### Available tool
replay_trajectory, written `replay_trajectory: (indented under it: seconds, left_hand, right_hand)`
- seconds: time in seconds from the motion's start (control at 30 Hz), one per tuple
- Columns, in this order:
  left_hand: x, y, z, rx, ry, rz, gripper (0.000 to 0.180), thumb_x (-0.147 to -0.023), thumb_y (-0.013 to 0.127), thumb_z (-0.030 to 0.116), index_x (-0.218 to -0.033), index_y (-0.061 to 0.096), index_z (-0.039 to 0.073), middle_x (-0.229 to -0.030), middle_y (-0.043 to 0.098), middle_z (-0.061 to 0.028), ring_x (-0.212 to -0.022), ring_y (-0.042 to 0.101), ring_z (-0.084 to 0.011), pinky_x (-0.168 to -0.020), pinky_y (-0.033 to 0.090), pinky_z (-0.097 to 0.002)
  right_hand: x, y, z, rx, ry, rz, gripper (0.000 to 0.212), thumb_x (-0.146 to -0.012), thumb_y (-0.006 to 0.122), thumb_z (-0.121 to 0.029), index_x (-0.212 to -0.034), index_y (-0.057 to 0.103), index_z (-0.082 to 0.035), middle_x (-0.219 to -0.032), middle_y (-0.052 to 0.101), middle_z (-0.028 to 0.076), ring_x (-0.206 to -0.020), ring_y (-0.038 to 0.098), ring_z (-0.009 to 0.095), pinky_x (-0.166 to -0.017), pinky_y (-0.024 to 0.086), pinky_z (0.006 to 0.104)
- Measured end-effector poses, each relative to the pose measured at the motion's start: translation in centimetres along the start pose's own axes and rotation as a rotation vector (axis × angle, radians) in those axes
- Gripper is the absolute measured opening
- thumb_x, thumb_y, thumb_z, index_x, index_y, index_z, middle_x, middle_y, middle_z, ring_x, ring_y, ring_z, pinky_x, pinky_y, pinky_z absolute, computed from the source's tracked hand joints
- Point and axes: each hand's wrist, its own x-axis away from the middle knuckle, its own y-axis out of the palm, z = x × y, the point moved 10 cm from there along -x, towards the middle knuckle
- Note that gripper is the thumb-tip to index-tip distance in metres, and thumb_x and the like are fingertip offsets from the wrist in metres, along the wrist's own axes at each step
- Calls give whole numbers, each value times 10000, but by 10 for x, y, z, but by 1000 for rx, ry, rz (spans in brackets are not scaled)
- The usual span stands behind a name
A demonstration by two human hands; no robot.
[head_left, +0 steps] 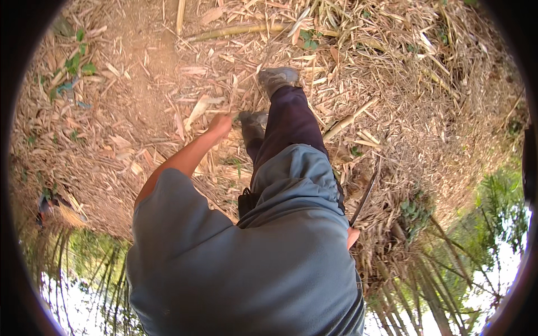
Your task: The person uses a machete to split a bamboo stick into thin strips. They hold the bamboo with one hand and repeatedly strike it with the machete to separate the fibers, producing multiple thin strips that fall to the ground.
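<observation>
My right hand [353, 238] shows only in part beside my grey shirt, on the right. It is closed around the lower end of a long, dark, narrow blade, seemingly a machete [366, 197], which points forward and slightly right, its tip low over the litter. The handle is hidden in the hand. My left hand [222, 124] hangs ahead of my body on the left, next to my left shoe [253, 119]. Its fingers are curled in, and nothing shows sticking out of them. My right shoe [278, 77] stands farther forward on the ground.
Dry leaves and stalk pieces cover the ground. A cut stalk [350, 120] lies right of my legs, and a long pole [241, 31] lies across ahead. Green plants [78, 61] grow at far left, and leafy twigs [416, 215] at right. Tall stems [431, 291] rise behind.
</observation>
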Motion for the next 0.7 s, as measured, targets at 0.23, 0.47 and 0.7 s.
replay_trajectory:
  seconds: [0.23, 0.47, 0.7]
  left_hand:
    - [-33, 35, -99, 174, -274, -15, 461, -1035, 420, 386, -769, 507, 20, -606, 439, -64, -453, 390, -191, -425, 363, -396]
    - [-51, 9, 14, -4, 72, 234, 508, -1002, 398, 407, -959, 632, -42, -788, 667, -210, -635, 647, -378, -543, 498, -474]
    - [-3, 27, 161, 176, 323, 75, 342, -998, 440, 299, -907, 629, 30, -632, 574, -64, -456, 526, -178, -417, 415, -343]
  right_hand:
    - [-41, -27, -75, -54, -200, 22, 413, -749, 641, -287, -679, 604, 119, -517, 549, 184, -485, 458, 243, -547, 397, 455]
    - [-58, -47, -111, -121, -240, 41, 363, -766, 626, -270, -674, 635, 81, -494, 523, 151, -472, 444, 219, -530, 357, 442]
    - [-42, -54, -124, -179, -274, 55, 327, -779, 629, -236, -689, 614, 78, -505, 472, 143, -491, 386, 188, -513, 325, 418]
